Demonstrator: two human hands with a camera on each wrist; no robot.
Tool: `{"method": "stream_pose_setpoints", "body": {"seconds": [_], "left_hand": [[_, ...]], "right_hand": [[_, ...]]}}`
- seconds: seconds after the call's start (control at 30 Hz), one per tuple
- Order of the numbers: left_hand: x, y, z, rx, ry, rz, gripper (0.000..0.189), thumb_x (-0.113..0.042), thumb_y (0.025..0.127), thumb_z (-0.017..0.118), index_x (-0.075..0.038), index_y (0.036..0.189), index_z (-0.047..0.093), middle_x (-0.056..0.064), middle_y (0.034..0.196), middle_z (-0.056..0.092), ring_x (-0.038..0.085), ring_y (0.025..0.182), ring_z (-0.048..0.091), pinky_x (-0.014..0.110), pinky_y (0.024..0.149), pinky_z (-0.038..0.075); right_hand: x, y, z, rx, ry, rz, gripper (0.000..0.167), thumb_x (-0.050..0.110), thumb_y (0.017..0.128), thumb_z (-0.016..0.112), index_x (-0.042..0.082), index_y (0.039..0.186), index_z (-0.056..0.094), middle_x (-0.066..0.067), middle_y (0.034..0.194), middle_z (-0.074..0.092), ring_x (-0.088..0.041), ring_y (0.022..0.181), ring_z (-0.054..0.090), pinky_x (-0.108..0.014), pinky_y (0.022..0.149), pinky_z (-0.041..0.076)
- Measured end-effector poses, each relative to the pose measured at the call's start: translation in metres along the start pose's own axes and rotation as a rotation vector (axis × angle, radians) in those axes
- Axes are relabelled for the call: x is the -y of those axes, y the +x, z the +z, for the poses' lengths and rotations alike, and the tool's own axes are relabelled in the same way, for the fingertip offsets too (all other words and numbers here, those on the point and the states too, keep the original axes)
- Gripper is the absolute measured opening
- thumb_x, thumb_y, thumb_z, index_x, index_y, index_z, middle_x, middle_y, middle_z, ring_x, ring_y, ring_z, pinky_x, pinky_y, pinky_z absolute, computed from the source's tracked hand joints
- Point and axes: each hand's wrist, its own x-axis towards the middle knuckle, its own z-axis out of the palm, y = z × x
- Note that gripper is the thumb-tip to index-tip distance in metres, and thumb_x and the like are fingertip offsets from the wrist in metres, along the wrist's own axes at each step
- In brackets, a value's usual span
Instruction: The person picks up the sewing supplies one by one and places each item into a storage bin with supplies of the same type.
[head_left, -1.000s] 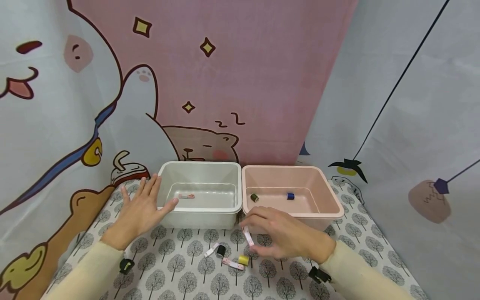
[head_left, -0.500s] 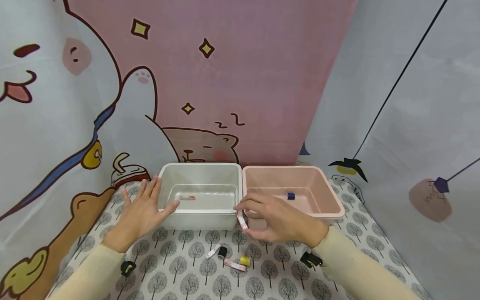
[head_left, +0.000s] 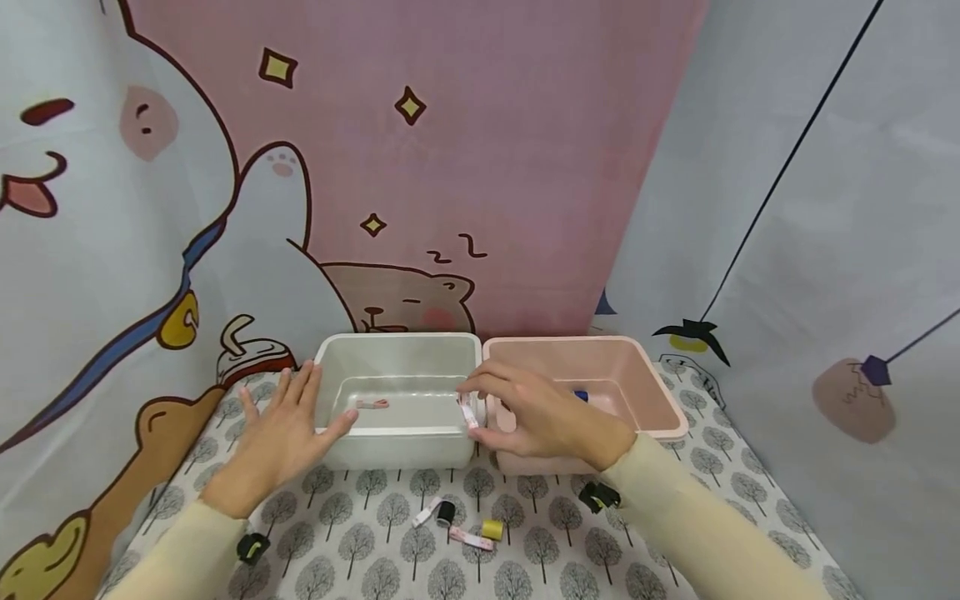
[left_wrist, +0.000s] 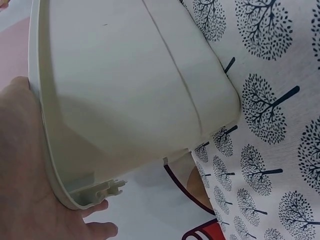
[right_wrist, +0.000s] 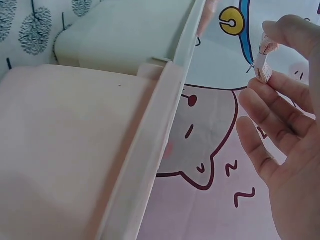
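Observation:
My right hand (head_left: 536, 412) pinches a small folded tape measure (head_left: 468, 411), white with pink, between thumb and fingertips. It is above the adjoining rims of the white bin (head_left: 397, 450) and the pink bin (head_left: 652, 400). In the right wrist view the folded tape measure (right_wrist: 263, 61) shows at the fingertips. My left hand (head_left: 281, 437), its fingers spread straight, rests against the white bin's left rim; the left wrist view has the hand (left_wrist: 22, 170) at that rim. Another folded pink-and-white strip (head_left: 372, 404) lies inside the white bin. A blue thread spool (head_left: 581, 396) is partly hidden in the pink bin.
On the tree-print cloth (head_left: 360, 542) in front of the bins lie a black thread spool (head_left: 446, 513), a yellow spool (head_left: 492, 530), a white strip (head_left: 427, 512) and a pink-and-white folded strip (head_left: 472, 540). A printed curtain (head_left: 525, 167) hangs behind the bins.
My right hand has risen and moved left with the tape measure, from in front of the pink bin to the white bin's right rim. It now covers the green spool. The left hand stays put.

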Motion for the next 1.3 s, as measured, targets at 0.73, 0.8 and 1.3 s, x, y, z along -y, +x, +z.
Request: {"method": "stream_pose_setpoints", "body": {"seconds": [0.73,0.8,1.3], "left_hand": [[0.002,-0.002,-0.001,0.024,-0.022,-0.017,0.116,-0.088,0.112,0.039,-0.002,0.186,0.016,0.021,0.197,0.009,0.062,0.178,0.013,0.099,0.126,-0.015],[0.001,-0.002,-0.001,0.021,-0.022,-0.016,0.116,-0.088,0.112,0.039,-0.002,0.186,0.015,0.021,0.197,0.009,0.061,0.179,0.013,0.099,0.126,-0.015],[0.002,-0.001,-0.001,0.023,0.017,-0.019,0.115,-0.088,0.113,0.034,-0.002,0.186,0.015,0.019,0.197,0.009,0.060,0.179,0.014,0.097,0.127,-0.014]], "right_hand": [[-0.031,0.054,0.007,0.015,0.084,0.007,0.049,0.024,0.101,0.091,0.002,0.143,0.076,-0.011,0.135,0.079,-0.027,0.113,0.081,-0.039,0.097,0.070],[-0.034,0.060,0.005,0.017,0.079,0.024,0.049,0.025,0.101,0.091,0.004,0.143,0.077,-0.009,0.134,0.079,-0.025,0.112,0.081,-0.038,0.093,0.069],[-0.055,0.091,0.018,0.149,0.044,0.187,0.052,0.041,0.109,0.083,0.014,0.152,0.074,-0.003,0.145,0.076,-0.020,0.123,0.078,-0.042,0.101,0.068]]}}
